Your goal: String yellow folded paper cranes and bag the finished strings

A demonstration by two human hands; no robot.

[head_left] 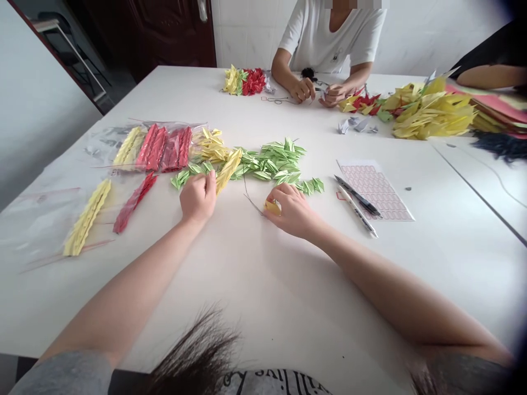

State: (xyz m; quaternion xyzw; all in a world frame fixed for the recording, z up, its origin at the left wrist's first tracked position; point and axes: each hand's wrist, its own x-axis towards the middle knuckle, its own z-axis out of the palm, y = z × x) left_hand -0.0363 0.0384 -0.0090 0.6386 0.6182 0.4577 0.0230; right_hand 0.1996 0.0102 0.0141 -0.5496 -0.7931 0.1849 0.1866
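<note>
Over the white counter (255, 285), my right hand (292, 211) pinches a small yellow folded-paper piece (272, 207) beside a thin dark wire (253, 203), seemingly threading, which calls for steadiness; my left hand (197, 196) is clamped on a yellow pleated-paper strip (229, 170). Beyond lie green folded-paper leaves (280, 159), then a white-shirted person (317, 44) before a pale tiled wall (242, 41).

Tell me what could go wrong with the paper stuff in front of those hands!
The thin dark strand could snag on the green folded paper pieces, since it runs close to them. The right hand pinches a small yellow paper piece, which might get crushed or slip out. The left hand is closed on the yellow paper strip, and a tight squeeze may bend its folds.
</note>
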